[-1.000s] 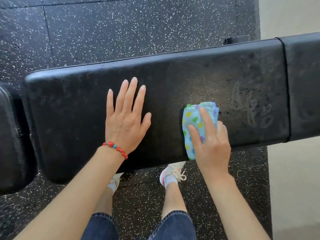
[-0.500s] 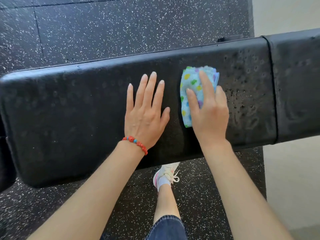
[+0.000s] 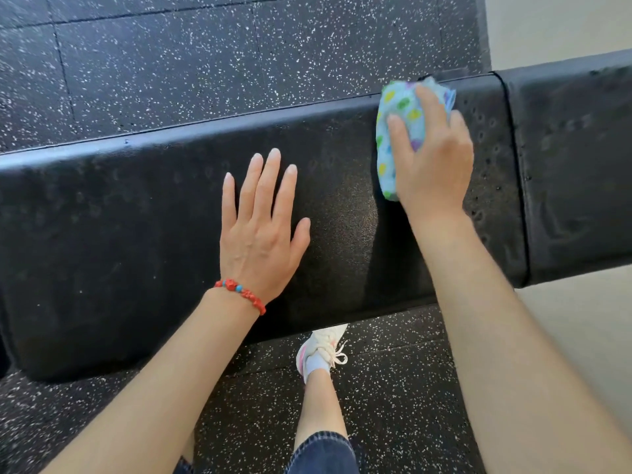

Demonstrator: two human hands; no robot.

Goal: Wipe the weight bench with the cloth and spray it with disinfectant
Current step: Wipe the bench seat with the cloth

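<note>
Here the bench (image 3: 143,213) runs left to right across the view, its black pad textured and dotted with small wet marks toward the right. The cloth (image 3: 398,131), pale blue with coloured spots, lies folded on the pad's far edge, right of centre and just left of the seam to the next pad (image 3: 578,172). The right hand (image 3: 432,155) presses down on the cloth, its fingers bent over the folds and grasping them, the thumb along the cloth's left side. The left hand (image 3: 260,230) rests flat on the pad, left of the cloth and well apart from it, fingers straight and spread, holding nothing. A red bracelet (image 3: 241,294) circles the left wrist. Below the bench's near edge a white shoe (image 3: 321,347) stands on the speckled floor (image 3: 205,63).
</note>
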